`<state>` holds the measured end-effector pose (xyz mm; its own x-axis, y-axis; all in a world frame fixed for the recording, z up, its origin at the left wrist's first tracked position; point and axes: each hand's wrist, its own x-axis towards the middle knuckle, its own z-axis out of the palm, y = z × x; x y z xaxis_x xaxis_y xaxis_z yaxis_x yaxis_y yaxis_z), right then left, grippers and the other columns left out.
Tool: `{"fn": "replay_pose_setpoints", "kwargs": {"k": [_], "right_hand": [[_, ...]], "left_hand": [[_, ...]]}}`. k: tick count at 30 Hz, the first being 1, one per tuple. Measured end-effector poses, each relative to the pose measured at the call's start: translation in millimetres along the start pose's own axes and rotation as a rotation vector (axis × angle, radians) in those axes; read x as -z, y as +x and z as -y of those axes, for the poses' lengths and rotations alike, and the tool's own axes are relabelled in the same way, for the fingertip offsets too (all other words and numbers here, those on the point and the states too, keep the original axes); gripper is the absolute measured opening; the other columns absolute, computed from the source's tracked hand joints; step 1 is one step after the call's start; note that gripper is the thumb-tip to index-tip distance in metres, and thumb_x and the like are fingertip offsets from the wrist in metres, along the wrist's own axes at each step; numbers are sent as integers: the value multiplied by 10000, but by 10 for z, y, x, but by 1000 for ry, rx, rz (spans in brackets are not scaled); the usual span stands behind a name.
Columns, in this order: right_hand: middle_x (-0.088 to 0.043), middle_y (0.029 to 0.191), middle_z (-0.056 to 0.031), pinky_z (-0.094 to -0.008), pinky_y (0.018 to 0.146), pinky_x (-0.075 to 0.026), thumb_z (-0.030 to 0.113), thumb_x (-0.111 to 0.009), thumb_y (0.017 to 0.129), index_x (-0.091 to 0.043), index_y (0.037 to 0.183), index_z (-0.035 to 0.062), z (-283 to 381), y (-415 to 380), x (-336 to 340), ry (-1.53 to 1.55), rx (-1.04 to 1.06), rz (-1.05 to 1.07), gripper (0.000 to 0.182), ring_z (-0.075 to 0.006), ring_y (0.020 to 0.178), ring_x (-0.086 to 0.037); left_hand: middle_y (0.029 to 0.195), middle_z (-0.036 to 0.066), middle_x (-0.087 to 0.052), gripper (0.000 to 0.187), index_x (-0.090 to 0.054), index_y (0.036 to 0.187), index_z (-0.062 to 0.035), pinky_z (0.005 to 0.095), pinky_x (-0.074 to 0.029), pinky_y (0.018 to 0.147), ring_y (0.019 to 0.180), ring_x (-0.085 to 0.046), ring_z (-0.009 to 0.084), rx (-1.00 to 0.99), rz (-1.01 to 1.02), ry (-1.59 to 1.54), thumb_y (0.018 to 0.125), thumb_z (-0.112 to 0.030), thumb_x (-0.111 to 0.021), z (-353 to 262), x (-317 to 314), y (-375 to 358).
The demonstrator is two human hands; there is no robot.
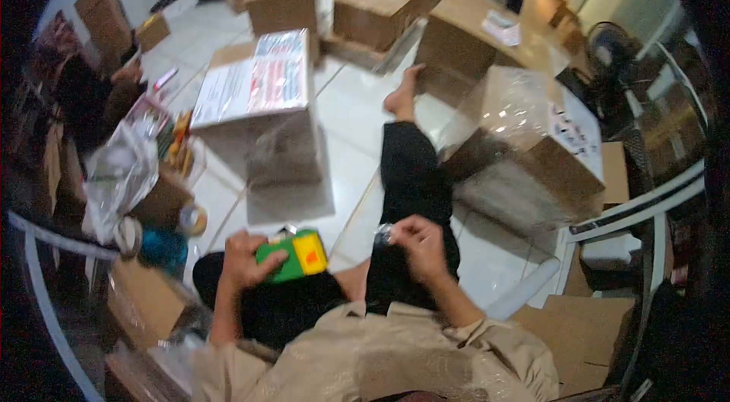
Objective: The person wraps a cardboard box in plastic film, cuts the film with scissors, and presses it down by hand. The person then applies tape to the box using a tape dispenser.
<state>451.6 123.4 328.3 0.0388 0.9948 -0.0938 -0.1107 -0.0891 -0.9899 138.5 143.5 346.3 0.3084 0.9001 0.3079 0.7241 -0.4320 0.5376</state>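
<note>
Small green-and-yellow box [291, 256], tilted

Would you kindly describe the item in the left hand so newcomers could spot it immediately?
Find the black trousers at lower centre. Above their bent leg, the left hand grips a small box. Its bright green and yellow faces set it apart from the larger brown cartons.

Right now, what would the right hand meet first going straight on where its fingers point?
Probably the green and yellow box in the left hand, toward which the right hand points; depth is unclear, so it might miss it.
</note>
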Motion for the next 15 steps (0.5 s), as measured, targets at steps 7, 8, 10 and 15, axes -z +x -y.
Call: {"fn": "replay_pose_setpoints", "kwargs": {"k": [7, 8, 10, 15], "right_hand": [[-626, 735, -48, -221, 648, -451, 68, -636, 796, -614, 811, -15, 153, 118, -104, -96, 76, 61, 87, -82, 689, -564], [-620, 733, -65, -242, 644, -451, 56, -635, 777, -609, 806, -16, 176, 116, -155, -200, 133, 69, 82, -115, 685, -570], [-609, 728, -98, -284, 636, -452, 32, -635, 740, -601, 798, -19, 226, 83, -325, -475, 351, 110, 84, -182, 678, -580], [-570, 737, -138, -364, 632, -426, -16, -599, 691, -574, 793, -21, 11, -4, -571, -743, 702, 230, 105, -294, 684, -549]], "left_hand": [[474, 121, -518, 423, -608, 565, -43, 396, -409, 522, 444, -514, 308, 90, 76, 162, 699, -442, -653, -232, 94, 204], [474, 121, -518, 423, -608, 565, -43, 396, -409, 522, 444, -514, 308, 92, 69, 168, 699, -442, -653, -252, 40, 223], [496, 141, -544, 452, -642, 599, -47, 420, -457, 565, 502, -572, 311, 232, 153, 304, 728, -480, -610, -269, -103, 242], [637, 181, -615, 511, -667, 660, -20, 455, -477, 593, 645, -619, 346, 410, 339, 308, 728, -520, -586, -355, -439, 403]]}}
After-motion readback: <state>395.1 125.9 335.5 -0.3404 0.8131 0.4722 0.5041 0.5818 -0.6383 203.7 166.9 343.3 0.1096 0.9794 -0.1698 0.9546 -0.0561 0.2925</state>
